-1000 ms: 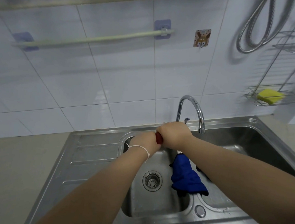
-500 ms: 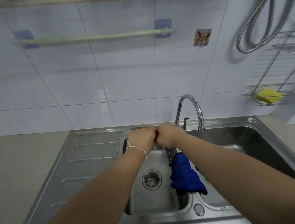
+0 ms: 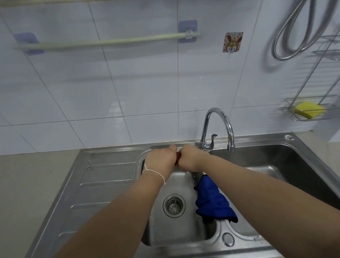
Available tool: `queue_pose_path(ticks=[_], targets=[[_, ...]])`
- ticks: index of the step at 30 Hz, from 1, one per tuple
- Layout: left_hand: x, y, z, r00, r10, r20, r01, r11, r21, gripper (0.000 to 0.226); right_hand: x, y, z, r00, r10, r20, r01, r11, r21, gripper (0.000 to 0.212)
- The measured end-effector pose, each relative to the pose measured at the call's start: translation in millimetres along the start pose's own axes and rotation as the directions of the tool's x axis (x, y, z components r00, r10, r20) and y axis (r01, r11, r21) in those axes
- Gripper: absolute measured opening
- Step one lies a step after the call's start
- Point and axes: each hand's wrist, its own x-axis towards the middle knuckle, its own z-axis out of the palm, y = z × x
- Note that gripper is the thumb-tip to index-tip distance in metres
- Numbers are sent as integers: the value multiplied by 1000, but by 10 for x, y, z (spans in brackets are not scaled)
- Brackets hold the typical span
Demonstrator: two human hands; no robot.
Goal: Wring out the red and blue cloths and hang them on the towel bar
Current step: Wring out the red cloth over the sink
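Note:
Over the back of the left sink basin, my left hand [image 3: 161, 160] and my right hand [image 3: 190, 158] are clenched side by side on the red cloth [image 3: 177, 158]. Only a thin dark-red strip of it shows between the fists. The blue cloth [image 3: 212, 202] lies crumpled over the divider between the two basins, below my right forearm. The pale green towel bar [image 3: 110, 41] hangs bare on the tiled wall, high at the upper left, on two purple mounts.
A chrome faucet [image 3: 218, 126] curves just right of my hands. The steel sink [image 3: 108, 170] has a drainboard on the left and a drain strainer [image 3: 174, 205]. On the right wall hang a shower hose [image 3: 289, 35] and a wire rack with a yellow sponge [image 3: 309, 109].
Both fists, still shut on the red cloth, have shifted a little toward the back rim of the sink. The blue cloth has not moved.

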Motion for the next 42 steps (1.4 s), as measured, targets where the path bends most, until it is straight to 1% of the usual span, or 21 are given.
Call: queue_pose_path(ticks=[9, 16, 22, 26, 28, 30, 31, 32, 33, 35, 36, 37, 39, 41, 42], targets=[[-9, 8, -16, 1000, 9, -3, -9, 1000, -14, 19, -43, -33, -28, 999, 24, 42, -25, 1000, 11, 20], [-27, -19, -63, 1000, 9, 4, -9, 1000, -23, 21, -30, -8, 24, 1000, -2, -23, 2, 1000, 21, 17], [-56, -35, -86, 1000, 2, 1, -2, 999, -33, 25, -34, -33, 26, 1000, -14, -23, 14, 1000, 21, 21], [-78, -48, -130, 999, -5, -38, 2, 996, -86, 26, -68, -26, -2, 998, -59, -35, 58, 998, -22, 20], [-75, -54, -157, 998, -29, -51, 21, 988, -153, 27, -91, -23, -25, 991, -110, -70, 109, 994, -24, 19], [-58, -75, -174, 996, -87, -23, 78, 964, -254, 29, -99, -19, -41, 983, -156, -96, 158, 987, 18, 24], [-52, -103, -176, 992, -125, 12, 122, 938, -325, 29, -92, -9, -46, 985, -148, -95, 155, 985, 76, 21], [-43, -143, -172, 985, -163, 65, 175, 897, -405, 31, -91, 2, -62, 989, -125, -80, 137, 977, 163, 24], [-36, -194, -165, 973, -190, 128, 229, 840, -492, 36, -104, 11, -96, 994, -98, -47, 107, 956, 271, 35], [-46, -299, -187, 952, -192, 239, 305, 668, -679, 50, -127, 53, -174, 998, -64, -4, 57, 864, 500, 55], [-66, -346, -226, 949, -176, 260, 314, 569, -760, 55, -134, 80, -213, 999, -50, -4, 43, 812, 582, 61], [-92, -383, -275, 951, -152, 270, 310, 474, -824, 57, -153, 103, -260, 1000, -29, 0, 23, 770, 638, 61], [-152, -414, -377, 959, -94, 268, 284, 301, -910, 57, -194, 137, -339, 999, 12, 40, -38, 672, 739, 52], [-181, -417, -435, 969, -71, 236, 246, 216, -945, 46, -217, 140, -386, 999, -10, 49, -37, 530, 847, 43], [-186, -415, -442, 973, -69, 220, 229, 189, -955, 40, -231, 125, -404, 1000, -24, 20, -6, 468, 884, 37]])
